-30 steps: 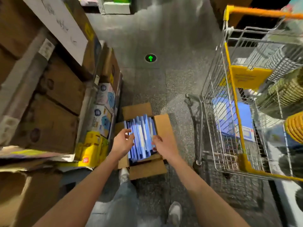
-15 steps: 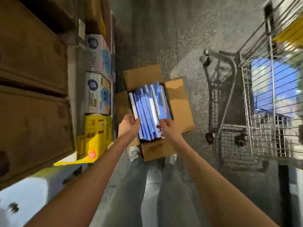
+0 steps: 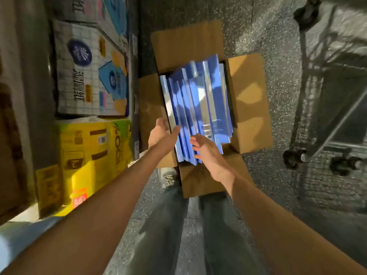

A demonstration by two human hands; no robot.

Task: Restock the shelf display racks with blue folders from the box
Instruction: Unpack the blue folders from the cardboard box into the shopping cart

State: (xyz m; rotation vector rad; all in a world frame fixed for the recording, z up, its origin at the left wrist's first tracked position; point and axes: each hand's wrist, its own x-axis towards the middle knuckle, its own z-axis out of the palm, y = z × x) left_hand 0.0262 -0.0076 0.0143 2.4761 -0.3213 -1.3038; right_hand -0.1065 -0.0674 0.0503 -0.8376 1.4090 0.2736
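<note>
An open cardboard box [image 3: 248,100] sits on the floor straight below me, its flaps folded outward. Several glossy blue folders [image 3: 198,108] stand on edge inside it, fanned slightly. My left hand [image 3: 161,133] is at the near left end of the stack, thumb over the outermost folder's edge and fingers behind it. My right hand [image 3: 206,149] lies with fingers spread and straight against the near ends of the middle folders. Neither hand has lifted a folder clear of the box.
Stacked cartons fill the left: a white and blue printed carton [image 3: 89,70] above a yellow carton [image 3: 89,159]. The wheeled base of a wire shopping cart [image 3: 325,135] stands at the right. My legs and one shoe [image 3: 168,175] are just below the box.
My head has dropped closer, so the box fills more of the view. Both hands have stayed at the near ends of the folders, the left thumb now hooked over the outer folder.
</note>
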